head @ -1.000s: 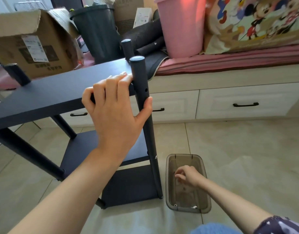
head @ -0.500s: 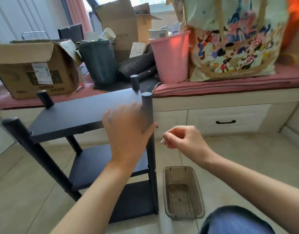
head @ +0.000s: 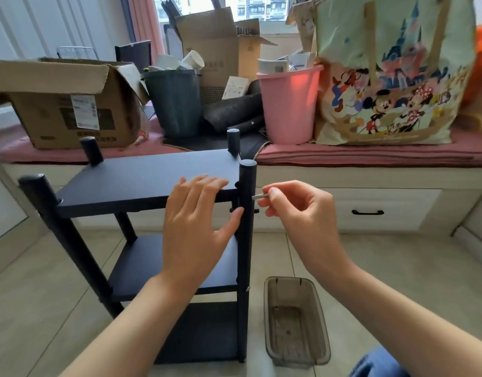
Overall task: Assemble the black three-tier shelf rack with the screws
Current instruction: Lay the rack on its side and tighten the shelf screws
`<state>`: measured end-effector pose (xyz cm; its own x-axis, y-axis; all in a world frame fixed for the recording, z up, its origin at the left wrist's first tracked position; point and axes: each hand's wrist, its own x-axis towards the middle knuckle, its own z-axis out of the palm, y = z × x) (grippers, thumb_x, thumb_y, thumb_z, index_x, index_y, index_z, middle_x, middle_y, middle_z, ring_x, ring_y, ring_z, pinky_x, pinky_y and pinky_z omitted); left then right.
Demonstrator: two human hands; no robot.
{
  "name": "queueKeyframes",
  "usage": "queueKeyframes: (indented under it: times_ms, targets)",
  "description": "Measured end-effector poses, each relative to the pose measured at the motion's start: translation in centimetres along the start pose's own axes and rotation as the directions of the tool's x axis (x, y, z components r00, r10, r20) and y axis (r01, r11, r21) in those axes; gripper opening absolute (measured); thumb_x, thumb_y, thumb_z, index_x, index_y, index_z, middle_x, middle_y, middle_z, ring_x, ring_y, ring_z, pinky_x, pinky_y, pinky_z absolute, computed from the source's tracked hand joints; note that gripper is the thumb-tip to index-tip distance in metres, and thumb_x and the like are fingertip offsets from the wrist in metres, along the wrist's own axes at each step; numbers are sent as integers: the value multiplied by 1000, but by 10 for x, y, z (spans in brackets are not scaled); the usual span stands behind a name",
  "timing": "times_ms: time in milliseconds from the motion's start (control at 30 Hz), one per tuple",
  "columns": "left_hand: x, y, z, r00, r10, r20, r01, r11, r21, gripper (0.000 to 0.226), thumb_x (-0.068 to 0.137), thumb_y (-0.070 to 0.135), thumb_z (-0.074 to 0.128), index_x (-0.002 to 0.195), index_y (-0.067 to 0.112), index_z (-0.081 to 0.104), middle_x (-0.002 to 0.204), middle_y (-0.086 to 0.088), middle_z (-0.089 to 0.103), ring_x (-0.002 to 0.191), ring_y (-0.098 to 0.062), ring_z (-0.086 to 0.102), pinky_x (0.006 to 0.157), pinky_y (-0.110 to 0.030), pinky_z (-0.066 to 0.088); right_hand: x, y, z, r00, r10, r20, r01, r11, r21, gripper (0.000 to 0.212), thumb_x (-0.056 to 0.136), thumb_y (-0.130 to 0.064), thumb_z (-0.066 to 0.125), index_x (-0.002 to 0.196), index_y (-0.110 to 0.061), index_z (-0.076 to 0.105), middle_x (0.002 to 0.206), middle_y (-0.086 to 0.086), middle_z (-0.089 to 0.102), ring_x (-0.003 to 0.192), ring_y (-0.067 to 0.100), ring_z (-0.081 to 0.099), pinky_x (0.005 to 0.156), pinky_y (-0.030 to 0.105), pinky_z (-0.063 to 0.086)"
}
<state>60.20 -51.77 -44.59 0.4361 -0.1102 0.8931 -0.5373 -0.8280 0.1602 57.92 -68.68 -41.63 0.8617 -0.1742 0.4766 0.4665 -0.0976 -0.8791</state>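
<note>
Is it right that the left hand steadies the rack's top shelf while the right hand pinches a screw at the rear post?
Not quite. The head view shows the right hand pinching the screw at the front post, the near right one, not a rear post. The rest holds: the left hand rests on the front edge of the top shelf of the rack.

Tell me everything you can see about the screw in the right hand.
The screw is a small, slim, silvery metal piece, mostly hidden by the right hand, which pinches it between thumb and forefinger. It lies roughly level, its free end pointing left at the rack's front right post, close beside it just below the top shelf. Whether it touches the post is unclear.
</note>
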Motion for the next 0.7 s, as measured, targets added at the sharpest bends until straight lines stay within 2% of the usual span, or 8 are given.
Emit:
queueKeyframes:
  times_ms: [67,133,267,333,400,467,567,700]
  targets:
    - [-2,4,-7,990,-112,-81,98,981,-165,25,90,32,66,101,9,66,98,2,64,99,-15,54,91,-25,45,-1,3,-2,1000,24,12,-24,1000,12,11,89,-13,63,86,-13,74,76,-1,76,74,14,73,68,24,57]
    - [-2,8,-14,955,-283,-89,244,919,-309,19,92,35,62,86,17,62,82,13,56,83,-6,51,76,-11,39,-2,5,-3,999,43,25,-43,999,16,14,91,-6,63,88,-12,75,77,-1,76,75,15,74,71,24,58]
    - [-3,12,-19,848,-512,133,508,716,-479,36,94,46,59,67,23,60,61,6,58,61,-7,54,59,-11,40,-3,6,-5,998,52,35,-53,998,28,17,91,-2,63,88,-14,75,79,-1,77,76,15,75,73,22,58]
    - [-3,14,-16,691,-632,350,710,505,-490,40,93,47,64,66,17,66,61,2,66,58,-6,61,61,-15,46,-4,7,-5,998,51,35,-51,999,16,18,90,-1,63,89,-15,75,80,-2,77,77,15,75,74,23,58]
    - [-2,14,-11,454,-685,569,872,211,-442,36,85,51,69,80,16,72,72,3,74,70,-8,72,71,-24,52,-5,7,-6,998,50,46,-50,999,2,18,91,-1,64,90,-15,75,81,-2,77,77,15,75,74,22,58]
    - [0,13,-6,332,-624,707,876,-75,-477,42,74,51,73,98,16,74,90,1,78,89,-16,75,82,-30,55,-6,7,-7,997,51,51,-50,999,-7,17,90,-1,64,91,-14,75,82,-2,77,78,15,75,75,24,58]
    - [7,12,-1,343,-554,759,788,-271,-553,61,67,50,74,115,13,72,112,-3,76,109,-17,70,99,-35,49,-7,7,-7,997,31,71,-29,999,-32,13,90,-4,67,93,-15,75,83,-3,77,79,13,75,78,25,59]
    - [14,20,3,353,-493,795,775,-323,-544,56,68,55,70,107,16,75,114,-5,75,113,-19,69,106,-38,44,-10,7,-5,994,14,106,-10,999,-45,10,88,-8,71,96,-14,74,85,-4,77,79,12,74,77,24,59]
